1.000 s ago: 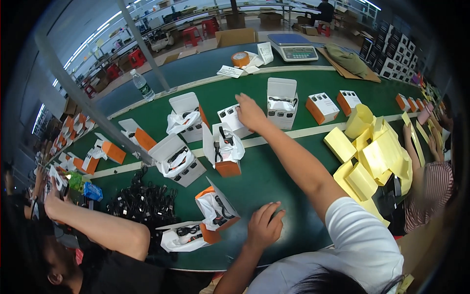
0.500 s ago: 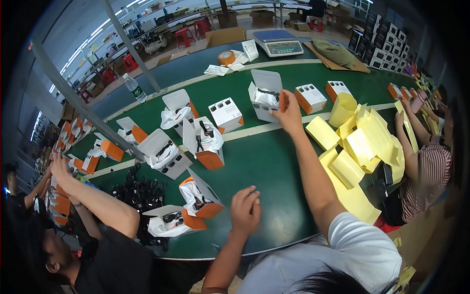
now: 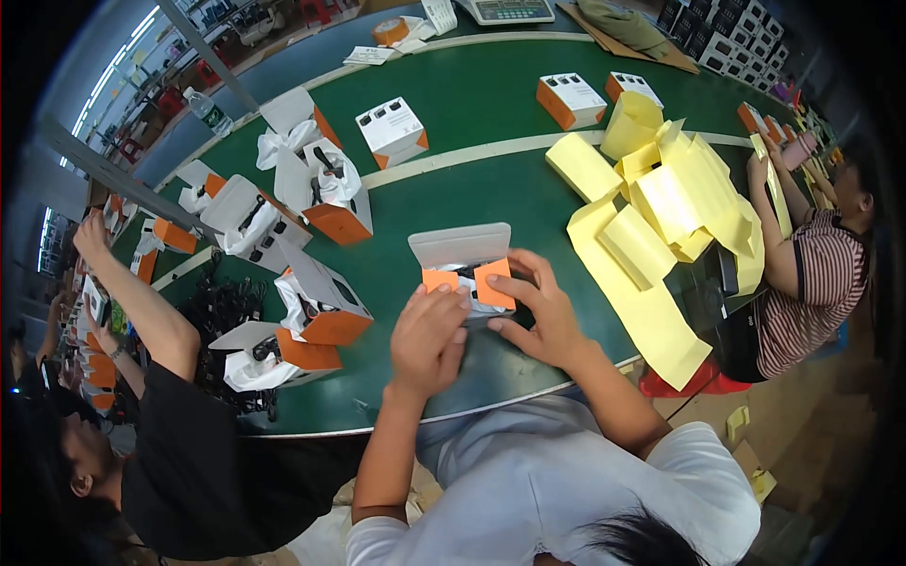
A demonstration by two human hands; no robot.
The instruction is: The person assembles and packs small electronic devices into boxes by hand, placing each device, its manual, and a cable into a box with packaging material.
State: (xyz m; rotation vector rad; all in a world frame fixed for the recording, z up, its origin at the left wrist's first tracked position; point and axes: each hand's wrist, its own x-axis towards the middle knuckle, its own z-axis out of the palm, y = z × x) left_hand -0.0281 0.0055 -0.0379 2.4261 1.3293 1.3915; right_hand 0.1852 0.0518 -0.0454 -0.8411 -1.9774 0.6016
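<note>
A white and orange cardboard box (image 3: 460, 247) stands on the green table right in front of me. Its lid is up and both orange side flaps are folded inward. Between the flaps a strip of white wrapping and something dark shows; the rest of the contents is hidden. My left hand (image 3: 429, 341) lies with bent fingers over the left flap and front corner. Gripping the right side, my right hand (image 3: 543, 311) has fingers behind the box, a finger on the right flap and the thumb low at the front.
Several open boxes (image 3: 342, 330) with white bags and black cables stand left, beside a pile of black cables (image 3: 222, 307). Closed boxes (image 3: 392, 130) sit farther back. Yellow sheets (image 3: 651, 203) are heaped right. A co-worker in black (image 3: 189, 462) reaches in left; another in stripes (image 3: 816, 283) sits right.
My right hand has brought the open box from the far side of the table to just before me. My left hand has come onto it, and its side flaps are now folded in.
</note>
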